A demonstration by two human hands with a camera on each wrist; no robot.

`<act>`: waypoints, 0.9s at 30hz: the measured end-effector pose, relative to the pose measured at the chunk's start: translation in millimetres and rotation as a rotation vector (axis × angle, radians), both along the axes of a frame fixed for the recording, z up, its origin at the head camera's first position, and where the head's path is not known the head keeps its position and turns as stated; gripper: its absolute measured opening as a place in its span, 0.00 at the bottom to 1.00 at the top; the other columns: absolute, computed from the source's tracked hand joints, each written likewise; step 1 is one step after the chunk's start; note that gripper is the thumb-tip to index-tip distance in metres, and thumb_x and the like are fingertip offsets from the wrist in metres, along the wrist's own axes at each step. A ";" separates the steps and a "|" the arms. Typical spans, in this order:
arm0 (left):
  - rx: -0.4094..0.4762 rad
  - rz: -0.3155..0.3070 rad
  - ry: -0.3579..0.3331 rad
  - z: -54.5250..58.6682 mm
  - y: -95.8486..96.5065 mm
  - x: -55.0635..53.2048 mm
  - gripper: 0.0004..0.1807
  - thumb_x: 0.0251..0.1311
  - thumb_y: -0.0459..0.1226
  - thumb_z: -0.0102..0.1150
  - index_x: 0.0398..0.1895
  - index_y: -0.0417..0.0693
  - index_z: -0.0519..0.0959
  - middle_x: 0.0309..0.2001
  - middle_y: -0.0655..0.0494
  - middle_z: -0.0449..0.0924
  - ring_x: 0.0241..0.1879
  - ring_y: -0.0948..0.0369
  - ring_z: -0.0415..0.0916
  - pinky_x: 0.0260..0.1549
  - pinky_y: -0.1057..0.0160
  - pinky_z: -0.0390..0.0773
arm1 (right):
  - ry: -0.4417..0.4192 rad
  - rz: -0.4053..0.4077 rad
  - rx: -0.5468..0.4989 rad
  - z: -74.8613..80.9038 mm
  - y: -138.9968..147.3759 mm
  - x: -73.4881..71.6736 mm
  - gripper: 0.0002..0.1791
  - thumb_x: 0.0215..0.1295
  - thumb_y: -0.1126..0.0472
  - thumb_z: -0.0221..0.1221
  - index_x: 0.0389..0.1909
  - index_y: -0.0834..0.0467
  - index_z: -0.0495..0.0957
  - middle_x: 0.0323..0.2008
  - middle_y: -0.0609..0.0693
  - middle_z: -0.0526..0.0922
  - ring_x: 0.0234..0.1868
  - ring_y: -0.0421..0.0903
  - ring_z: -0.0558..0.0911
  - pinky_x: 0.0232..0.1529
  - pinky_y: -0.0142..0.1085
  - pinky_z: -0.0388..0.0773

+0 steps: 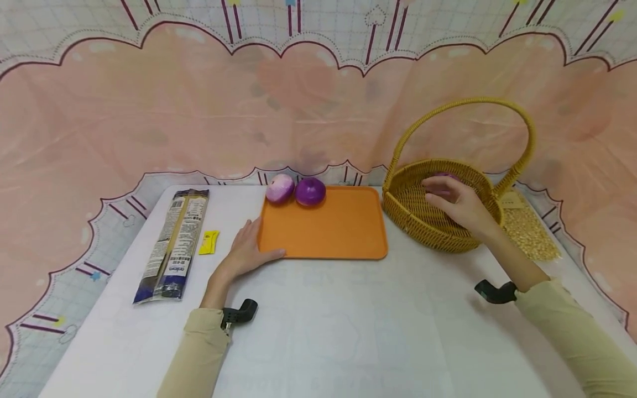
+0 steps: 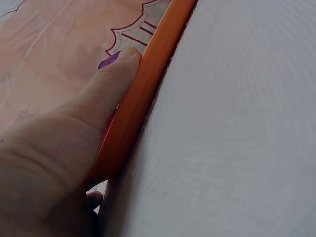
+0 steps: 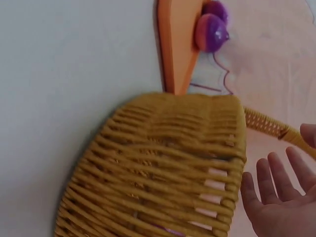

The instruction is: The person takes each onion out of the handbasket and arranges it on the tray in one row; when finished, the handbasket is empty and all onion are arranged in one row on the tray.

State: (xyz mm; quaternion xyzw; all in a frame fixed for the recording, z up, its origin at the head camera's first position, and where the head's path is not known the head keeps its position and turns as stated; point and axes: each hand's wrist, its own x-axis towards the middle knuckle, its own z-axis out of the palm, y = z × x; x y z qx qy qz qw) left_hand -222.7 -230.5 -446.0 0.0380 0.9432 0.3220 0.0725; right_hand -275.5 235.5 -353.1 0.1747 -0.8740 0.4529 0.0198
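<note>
Left hand spreads along tray; right hand, relaxed, empty, over basket; packet lettering blurred.

From far off, I see a white table. Behind the table there is a big pink cloth, and it goes past the table's left and right sides too. High up behind the table, the cloth turns pale, with thin squares and a wavy dark red line. Soft light makes faint shadows on the table.
</note>
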 end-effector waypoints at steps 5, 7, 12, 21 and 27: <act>-0.002 -0.007 0.010 -2.4 0.2 -1.0 0.63 0.51 0.62 0.64 0.77 0.40 0.39 0.78 0.38 0.40 0.78 0.41 0.31 0.76 0.41 0.36 | -0.003 -0.010 0.040 3.9 6.9 -10.7 0.25 0.70 0.54 0.57 0.64 0.59 0.69 0.54 0.35 0.76 0.51 0.24 0.73 0.49 0.13 0.70; 0.002 -0.008 0.008 -3.4 0.4 -1.0 0.63 0.51 0.62 0.64 0.77 0.41 0.39 0.78 0.39 0.41 0.78 0.42 0.31 0.76 0.41 0.36 | -0.015 -0.023 0.062 7.1 8.8 -14.8 0.25 0.70 0.52 0.56 0.64 0.58 0.69 0.57 0.43 0.76 0.50 0.24 0.73 0.49 0.12 0.69; 0.006 -0.003 0.003 -2.1 1.2 -0.1 0.63 0.51 0.63 0.64 0.78 0.42 0.39 0.78 0.39 0.41 0.78 0.42 0.31 0.76 0.41 0.36 | -0.021 -0.059 0.097 15.2 13.1 -28.5 0.28 0.70 0.49 0.55 0.65 0.58 0.68 0.62 0.58 0.73 0.56 0.36 0.75 0.52 0.16 0.70; 0.000 -0.004 0.011 -0.8 0.4 1.1 0.63 0.51 0.62 0.64 0.77 0.40 0.39 0.78 0.37 0.40 0.77 0.41 0.32 0.75 0.41 0.35 | -0.083 -0.095 0.090 21.7 24.0 -48.9 0.35 0.69 0.42 0.54 0.70 0.58 0.63 0.68 0.63 0.67 0.69 0.59 0.65 0.69 0.59 0.62; 0.006 -0.001 0.007 -1.1 0.3 1.9 0.63 0.51 0.62 0.63 0.77 0.40 0.39 0.78 0.37 0.40 0.77 0.41 0.31 0.75 0.40 0.35 | -0.061 -0.117 0.081 19.7 28.8 -58.2 0.34 0.69 0.44 0.54 0.68 0.60 0.64 0.66 0.62 0.69 0.63 0.49 0.69 0.62 0.40 0.69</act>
